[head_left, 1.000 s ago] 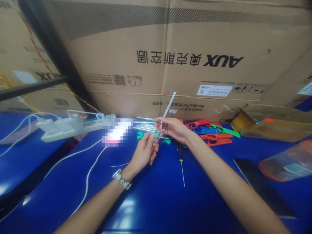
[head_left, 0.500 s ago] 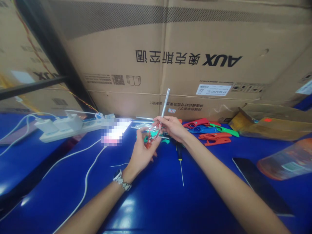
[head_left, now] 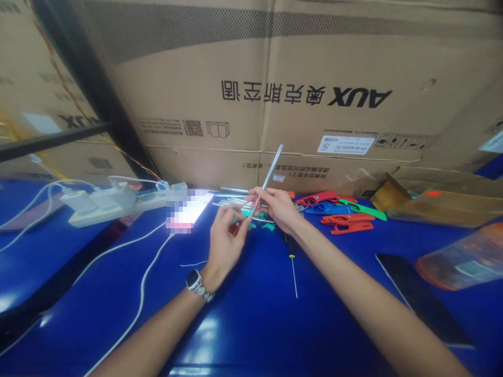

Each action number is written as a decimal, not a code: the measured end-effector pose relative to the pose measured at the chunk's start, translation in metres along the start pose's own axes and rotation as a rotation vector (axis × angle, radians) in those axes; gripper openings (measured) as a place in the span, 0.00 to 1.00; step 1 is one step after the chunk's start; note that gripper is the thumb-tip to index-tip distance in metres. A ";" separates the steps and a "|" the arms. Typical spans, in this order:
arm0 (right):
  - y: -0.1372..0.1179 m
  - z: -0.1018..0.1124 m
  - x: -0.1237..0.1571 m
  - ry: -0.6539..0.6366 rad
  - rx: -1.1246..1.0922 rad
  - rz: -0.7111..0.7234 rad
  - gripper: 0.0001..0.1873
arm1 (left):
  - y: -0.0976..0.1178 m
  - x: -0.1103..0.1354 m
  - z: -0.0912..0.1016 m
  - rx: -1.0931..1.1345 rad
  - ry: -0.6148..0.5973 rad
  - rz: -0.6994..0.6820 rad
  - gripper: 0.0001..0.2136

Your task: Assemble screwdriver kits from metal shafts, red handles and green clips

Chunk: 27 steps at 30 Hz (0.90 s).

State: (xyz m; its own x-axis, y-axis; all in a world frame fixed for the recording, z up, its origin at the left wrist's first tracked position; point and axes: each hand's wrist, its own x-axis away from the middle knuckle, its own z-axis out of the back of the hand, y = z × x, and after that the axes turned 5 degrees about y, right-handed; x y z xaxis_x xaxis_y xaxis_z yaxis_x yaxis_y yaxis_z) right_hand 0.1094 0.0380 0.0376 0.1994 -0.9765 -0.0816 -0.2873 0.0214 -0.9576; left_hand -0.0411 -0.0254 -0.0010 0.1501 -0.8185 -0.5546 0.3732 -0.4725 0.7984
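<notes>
A slim silvery metal tube (head_left: 274,165) points up and slightly right from my right hand (head_left: 277,207), which pinches it near its lower end. Thin red and white wires (head_left: 254,208) run from the tube's base down to my left hand (head_left: 226,241). That hand is closed on the wires between thumb and fingers. A reddish part (head_left: 234,228) shows partly inside its grip, mostly covered by the fingers. Behind both hands lie several more metal tubes (head_left: 230,196) and some green plastic pieces (head_left: 269,226). A screwdriver (head_left: 292,256) lies just below my right wrist.
Red, blue and green plastic casings (head_left: 346,214) lie to the right, near an open cardboard box (head_left: 440,201). A lit phone (head_left: 196,207) and a power strip (head_left: 118,207) with cables are on the left. A dark flat device (head_left: 420,301) and a clear jar (head_left: 463,262) stand right.
The tube has tilted further to the right. My left hand has turned a little and its fingers have drawn closer on the wires, while the reddish part shows less.
</notes>
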 end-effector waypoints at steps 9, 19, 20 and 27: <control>0.004 0.000 0.000 0.021 0.006 0.004 0.14 | -0.005 -0.003 0.000 0.122 -0.050 0.095 0.10; 0.005 0.004 0.000 -0.005 0.044 0.001 0.15 | 0.002 -0.009 -0.003 0.559 0.006 0.641 0.24; 0.004 0.005 0.001 -0.011 0.046 -0.007 0.14 | 0.003 -0.010 -0.003 0.591 -0.016 0.654 0.25; -0.001 0.012 0.004 -0.111 0.005 -0.110 0.13 | 0.004 -0.012 0.004 0.621 -0.386 0.729 0.18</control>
State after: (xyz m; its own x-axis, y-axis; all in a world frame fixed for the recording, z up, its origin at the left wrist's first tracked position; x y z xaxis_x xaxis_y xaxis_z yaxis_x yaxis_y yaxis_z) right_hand 0.1215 0.0366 0.0352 0.3323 -0.9431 -0.0058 -0.2529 -0.0831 -0.9639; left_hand -0.0455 -0.0189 0.0099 -0.1944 -0.9712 0.1381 -0.2460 0.1845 0.9515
